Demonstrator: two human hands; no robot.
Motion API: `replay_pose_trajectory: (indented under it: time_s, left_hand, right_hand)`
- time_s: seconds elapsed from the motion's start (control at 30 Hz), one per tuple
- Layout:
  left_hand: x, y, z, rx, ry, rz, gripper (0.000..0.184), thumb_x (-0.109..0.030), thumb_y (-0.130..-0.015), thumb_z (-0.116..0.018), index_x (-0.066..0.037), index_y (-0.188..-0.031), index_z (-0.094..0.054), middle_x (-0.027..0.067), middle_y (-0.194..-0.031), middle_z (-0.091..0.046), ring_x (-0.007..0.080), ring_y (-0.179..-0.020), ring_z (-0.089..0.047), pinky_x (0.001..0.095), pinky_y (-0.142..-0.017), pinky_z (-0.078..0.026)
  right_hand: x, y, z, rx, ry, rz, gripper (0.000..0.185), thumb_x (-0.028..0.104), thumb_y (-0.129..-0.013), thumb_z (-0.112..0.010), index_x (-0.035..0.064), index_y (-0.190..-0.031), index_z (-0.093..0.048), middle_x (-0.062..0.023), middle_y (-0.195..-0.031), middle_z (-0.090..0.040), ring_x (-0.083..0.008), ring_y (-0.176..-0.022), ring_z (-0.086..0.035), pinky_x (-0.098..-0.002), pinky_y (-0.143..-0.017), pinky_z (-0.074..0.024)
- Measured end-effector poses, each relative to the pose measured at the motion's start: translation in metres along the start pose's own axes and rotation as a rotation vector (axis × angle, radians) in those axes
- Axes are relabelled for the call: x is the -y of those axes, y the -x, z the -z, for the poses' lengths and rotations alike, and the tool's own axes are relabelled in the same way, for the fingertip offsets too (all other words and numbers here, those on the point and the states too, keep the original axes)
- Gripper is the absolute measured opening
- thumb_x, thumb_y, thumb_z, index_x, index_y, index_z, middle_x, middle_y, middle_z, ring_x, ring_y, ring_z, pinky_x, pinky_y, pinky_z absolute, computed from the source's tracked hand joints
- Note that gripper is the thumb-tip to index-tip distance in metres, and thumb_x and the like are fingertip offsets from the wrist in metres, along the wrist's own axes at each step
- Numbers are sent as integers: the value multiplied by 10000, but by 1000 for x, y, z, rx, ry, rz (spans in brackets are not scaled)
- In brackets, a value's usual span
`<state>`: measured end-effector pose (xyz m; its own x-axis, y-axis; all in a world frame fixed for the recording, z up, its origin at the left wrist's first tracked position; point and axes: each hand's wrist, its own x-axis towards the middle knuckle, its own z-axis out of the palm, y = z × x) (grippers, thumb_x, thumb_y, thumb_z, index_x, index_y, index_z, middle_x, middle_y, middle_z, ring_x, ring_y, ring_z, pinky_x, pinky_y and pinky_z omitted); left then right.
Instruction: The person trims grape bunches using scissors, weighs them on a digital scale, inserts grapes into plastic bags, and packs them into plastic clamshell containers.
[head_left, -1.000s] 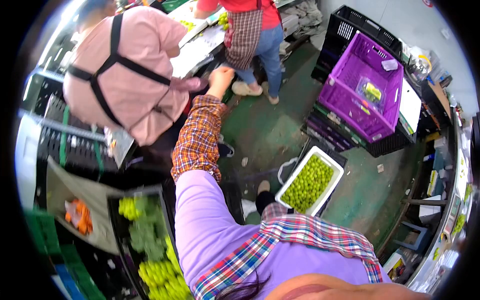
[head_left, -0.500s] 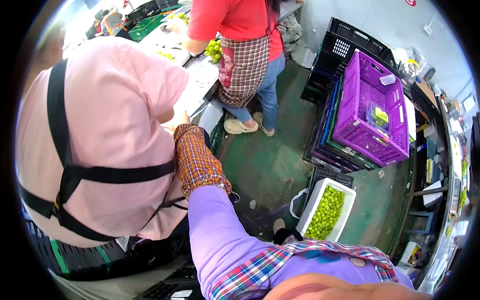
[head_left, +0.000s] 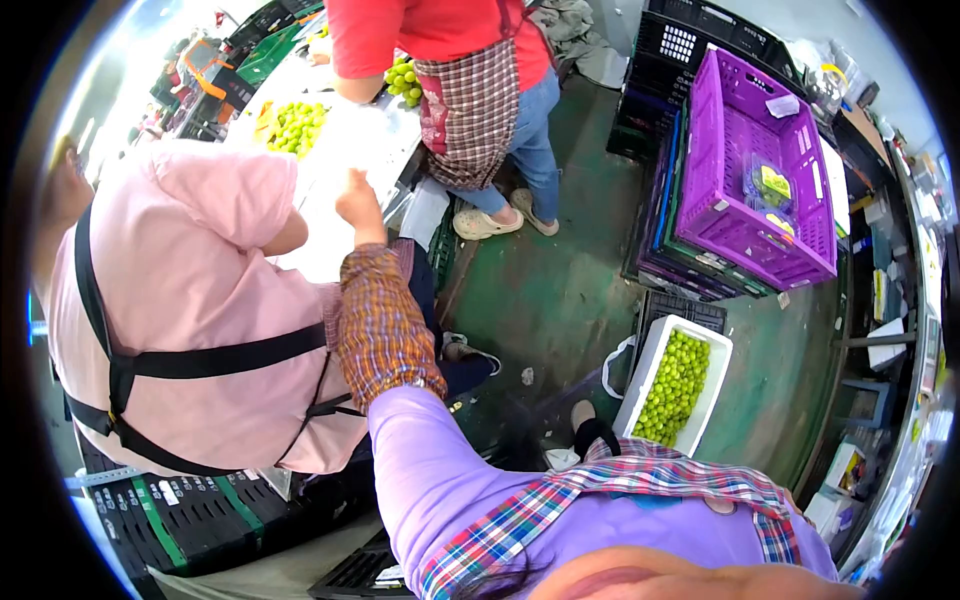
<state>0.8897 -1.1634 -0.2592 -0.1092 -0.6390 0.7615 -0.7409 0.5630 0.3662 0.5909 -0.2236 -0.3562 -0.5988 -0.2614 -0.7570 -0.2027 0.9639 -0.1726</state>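
My left hand (head_left: pixel 357 200) reaches forward from a purple sleeve with an orange checked cover. Its fingers are closed at the near edge of the white table (head_left: pixel 335 200), and whatever they may hold is too small to make out. Green grapes (head_left: pixel 297 128) lie on the table beyond it. Another bunch of grapes (head_left: pixel 403 82) is beside the arm of a person in red (head_left: pixel 440 30). Close on the left, a person in a pink shirt (head_left: pixel 200 270) with black straps leans toward the table. My right hand is not in view.
A white box (head_left: pixel 717 385) holds loose green grapes on the floor, right of my foot. Behind it, a purple crate (head_left: pixel 700 185) with clear packs inside tops a stack. Black crates (head_left: pixel 190 515) are at the lower left, and cluttered shelves (head_left: pixel 900 330) line the right edge.
My left hand was hidden partly behind the person in pink and now shows over the table edge. That person appears farther left, and more table and grapes show.
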Motion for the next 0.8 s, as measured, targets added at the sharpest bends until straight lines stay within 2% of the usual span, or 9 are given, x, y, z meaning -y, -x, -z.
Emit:
replay_pose_trajectory:
  time_s: [0.03,0.07,0.1,0.17,0.23,0.3,0.4,0.53,0.8]
  left_hand:
    - [-46,13,3,115,50,-37,127,-183,-863,-542,-106,-873,-643,104,-626,-597,312,-541,-564,370,-518,-457]
    - [-94,32,9,-46,171,-495,98,-114,-844,-563,-84,-910,-629,94,-711,-623,279,-585,-586,363,-570,-487]
    - [-151,55,30,58,195,-626,106,-56,-836,-563,-41,-928,-612,108,-830,-636,261,-684,-613,347,-633,-505]
    - [-230,104,43,323,345,-689,126,19,-760,-588,-20,-878,-612,121,-874,-644,272,-768,-630,329,-659,-516]
    - [-332,182,81,441,986,-804,122,47,-707,-609,-25,-806,-614,109,-877,-659,261,-802,-646,327,-681,-530]
    - [-399,242,104,622,1173,-773,114,63,-688,-615,-31,-754,-610,105,-878,-668,260,-829,-656,330,-703,-538]
    - [-487,329,138,870,1297,-861,86,19,-715,-598,-33,-783,-601,124,-874,-665,282,-829,-658,343,-708,-539]
    - [-588,431,198,1187,1206,-1149,185,-15,-722,-529,-31,-906,-548,126,-936,-624,302,-870,-609,377,-748,-494]
    - [-842,621,309,1308,1368,-1420,192,-4,-710,-532,-27,-900,-553,143,-897,-619,322,-840,-605,388,-714,-493]
  right_hand:
    - [-2,2,0,-3,-5,15,232,246,-874,-574,24,-921,-621,-22,-701,-560,-127,-632,-518,-299,-595,-448]
    - [-4,4,-2,-11,-9,38,231,245,-876,-575,24,-925,-619,-17,-699,-557,-120,-626,-515,-295,-591,-446]
    - [-5,9,-2,-14,-6,77,231,244,-878,-576,23,-930,-618,-13,-696,-555,-114,-621,-512,-291,-587,-445]
    - [2,20,-6,-46,-2,192,230,242,-882,-578,22,-938,-616,-3,-690,-550,-101,-610,-505,-283,-580,-443]
    - [39,27,6,-41,-264,311,230,240,-886,-580,21,-947,-613,7,-685,-545,-88,-600,-499,-275,-572,-440]
    - [110,50,38,88,-1019,413,429,331,-912,-558,22,-1205,-504,-47,-927,-591,-136,-814,-561,-306,-706,-482]
    - [130,80,88,370,-1592,501,575,391,-958,-426,62,-1403,-267,-161,-1329,-440,-290,-1152,-503,-423,-933,-449]
    - [31,109,93,68,-1518,413,521,274,-927,-529,42,-1353,-340,-106,-1188,-543,-185,-1042,-541,-319,-821,-467]
    - [-296,129,60,-541,-1757,286,164,185,-867,-630,37,-903,-569,14,-762,-559,-69,-682,-524,-231,-642,-471]
